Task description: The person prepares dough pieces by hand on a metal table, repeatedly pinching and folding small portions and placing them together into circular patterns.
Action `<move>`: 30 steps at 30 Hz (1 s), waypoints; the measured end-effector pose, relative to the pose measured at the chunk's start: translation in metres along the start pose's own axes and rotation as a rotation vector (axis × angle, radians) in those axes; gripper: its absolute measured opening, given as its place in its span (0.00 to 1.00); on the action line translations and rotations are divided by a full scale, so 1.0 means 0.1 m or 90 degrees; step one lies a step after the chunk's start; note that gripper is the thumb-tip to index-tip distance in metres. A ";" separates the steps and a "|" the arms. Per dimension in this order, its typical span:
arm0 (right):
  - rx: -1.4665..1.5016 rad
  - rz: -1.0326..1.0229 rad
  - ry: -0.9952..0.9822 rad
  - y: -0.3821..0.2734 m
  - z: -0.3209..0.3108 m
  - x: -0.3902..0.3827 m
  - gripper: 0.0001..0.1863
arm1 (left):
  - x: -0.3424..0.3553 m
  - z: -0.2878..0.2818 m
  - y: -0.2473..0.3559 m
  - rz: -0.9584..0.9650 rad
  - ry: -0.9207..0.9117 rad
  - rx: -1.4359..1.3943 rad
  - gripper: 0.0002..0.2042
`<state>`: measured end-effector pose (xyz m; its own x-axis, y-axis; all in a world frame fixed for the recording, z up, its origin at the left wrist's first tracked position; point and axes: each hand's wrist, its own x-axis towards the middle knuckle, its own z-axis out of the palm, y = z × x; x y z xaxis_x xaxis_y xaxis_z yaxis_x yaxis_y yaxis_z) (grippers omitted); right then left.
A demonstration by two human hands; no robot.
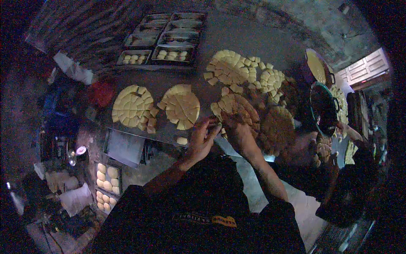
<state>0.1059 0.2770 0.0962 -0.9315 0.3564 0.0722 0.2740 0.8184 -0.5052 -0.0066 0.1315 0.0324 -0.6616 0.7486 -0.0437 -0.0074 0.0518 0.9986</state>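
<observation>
My left hand is at the table's near edge, its fingers bent together; what they hold, if anything, is too dark to make out. Close beside it, my right hand reaches over the near edge of a cut dough round. Its fingers are curled down, and whatever they grip is hidden. A small dough ball lies at the table edge left of my left hand. Further left are two more dough rounds cut into pieces, one close by and another beyond it.
More cut dough lies at the back. Several metal trays stand far left, the nearest holding dough balls. At right are a dark basin and another person's hand. Below the table at left sits a tray of round dough pieces.
</observation>
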 end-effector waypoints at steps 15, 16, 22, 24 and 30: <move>0.174 -0.105 0.064 -0.27 -0.67 -0.34 0.12 | 0.13 -0.11 0.44 -0.363 -0.176 -0.411 0.11; 0.263 -0.037 0.043 -0.24 -0.69 -0.35 0.11 | 0.12 -0.10 0.56 -0.357 -0.154 -0.324 0.12; 0.509 0.133 -0.051 0.07 -0.80 -0.32 0.09 | -0.06 0.16 0.85 0.063 -0.164 0.027 0.14; 0.404 0.056 -0.049 0.22 -0.77 -0.34 0.10 | -0.08 0.27 0.79 0.081 -0.132 0.075 0.11; 0.225 -0.120 0.078 0.44 -0.83 -0.33 0.17 | -0.05 0.59 0.77 -0.130 -0.015 -0.099 0.09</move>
<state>0.1687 0.3381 0.1428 -0.9165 0.2836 0.2821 -0.0169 0.6771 -0.7357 0.0399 0.1710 0.1077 -0.6173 0.7478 -0.2443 -0.2558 0.1028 0.9612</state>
